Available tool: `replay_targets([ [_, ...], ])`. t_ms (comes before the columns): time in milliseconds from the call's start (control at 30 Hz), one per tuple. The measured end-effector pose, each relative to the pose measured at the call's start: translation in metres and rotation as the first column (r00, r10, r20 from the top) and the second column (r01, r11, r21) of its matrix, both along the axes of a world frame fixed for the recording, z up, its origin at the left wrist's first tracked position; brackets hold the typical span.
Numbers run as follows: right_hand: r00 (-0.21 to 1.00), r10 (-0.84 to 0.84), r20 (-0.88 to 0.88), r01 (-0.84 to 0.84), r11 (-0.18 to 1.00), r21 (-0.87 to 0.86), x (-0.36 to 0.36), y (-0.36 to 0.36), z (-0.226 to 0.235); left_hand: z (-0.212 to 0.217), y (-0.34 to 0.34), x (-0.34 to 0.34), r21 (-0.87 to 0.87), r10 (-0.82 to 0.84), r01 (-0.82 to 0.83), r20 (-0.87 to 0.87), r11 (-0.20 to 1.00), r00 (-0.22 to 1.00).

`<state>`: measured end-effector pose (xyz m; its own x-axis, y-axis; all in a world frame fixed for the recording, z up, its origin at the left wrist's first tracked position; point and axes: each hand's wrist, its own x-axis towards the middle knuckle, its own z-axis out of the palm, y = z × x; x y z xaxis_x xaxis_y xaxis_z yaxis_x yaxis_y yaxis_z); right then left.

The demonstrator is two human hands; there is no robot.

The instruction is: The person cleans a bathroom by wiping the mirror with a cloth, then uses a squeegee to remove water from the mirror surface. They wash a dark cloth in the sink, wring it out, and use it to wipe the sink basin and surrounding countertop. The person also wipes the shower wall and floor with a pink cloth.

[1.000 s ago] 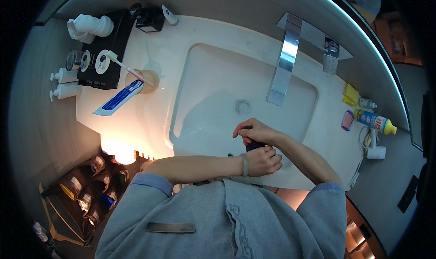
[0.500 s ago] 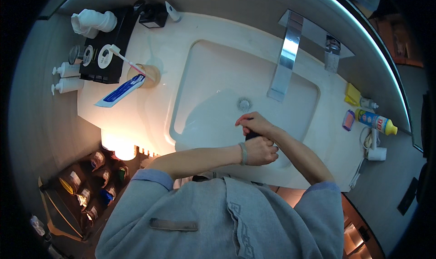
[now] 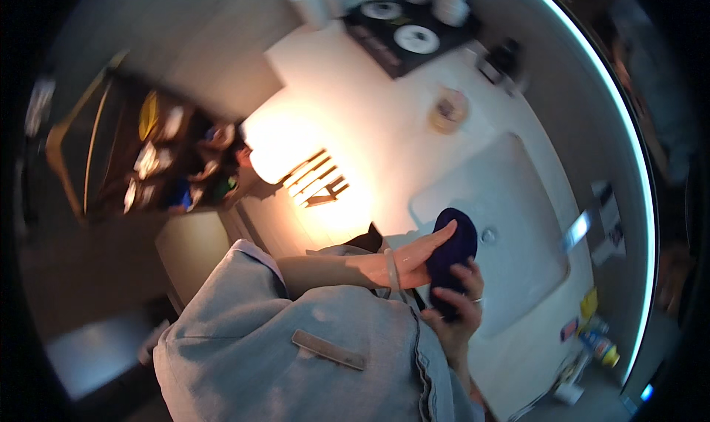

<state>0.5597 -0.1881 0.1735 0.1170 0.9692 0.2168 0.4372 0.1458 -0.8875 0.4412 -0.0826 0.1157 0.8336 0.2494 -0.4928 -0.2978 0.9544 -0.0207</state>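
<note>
Between my two hands, over the near left edge of the washbasin [image 3: 510, 274], is a dark navy, oval-looking piece of cloth [image 3: 452, 248]; its exact kind cannot be made out. My left hand [image 3: 416, 259] has its thumb stretched over the cloth's near side, with its other fingers hidden behind the cloth. From below, my right hand [image 3: 460, 304] curls its fingers round the lower part of the cloth; a ring shows on one finger. A pale band [image 3: 392, 269] circles my left wrist.
A pale cup [image 3: 448, 111] stands on the counter, with a black tray [image 3: 384, 48] and white bottles [image 3: 318, 0] beyond. The chrome faucet [image 3: 577, 230] is blurred. A yellow-capped bottle [image 3: 600, 346] lies at the right. A bright lamp [image 3: 274, 137] glows beside a packed shelf [image 3: 170, 159].
My view has swung left. The hands have shifted from crossed wrists to holding the navy cloth, which now shows plainly. The toothbrush and toothpaste tube no longer show at the cup.
</note>
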Motion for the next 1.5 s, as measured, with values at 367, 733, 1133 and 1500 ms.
replay_targets([
  [367, 0.662, 0.493, -0.565, -0.618, 0.786, -0.038, -0.176, 0.060, -0.064, 0.008, -0.069, -0.186, 0.567, 0.816, -0.588, -0.427, 0.577, 0.389],
  [733, 0.437, -0.108, -0.893, -0.805, 0.396, -0.442, -0.386, 0.156, -0.102, -0.113, 0.006, -0.499, 0.735, 0.772, 0.248, -0.626, 0.631, -0.113],
  [1133, 0.116, 0.066, -0.991, -0.938, 0.335, -0.087, -0.639, 0.274, -0.245, -0.263, 0.045, -0.655, 0.515, 0.460, 0.417, -0.857, 0.749, 0.231],
  [1500, 0.695, 0.443, 0.566, -0.336, 0.897, -0.288, -0.591, 0.322, -0.192, -0.160, 0.038, -0.639, 0.579, 0.702, 0.545, -0.712, 0.606, -0.024],
])
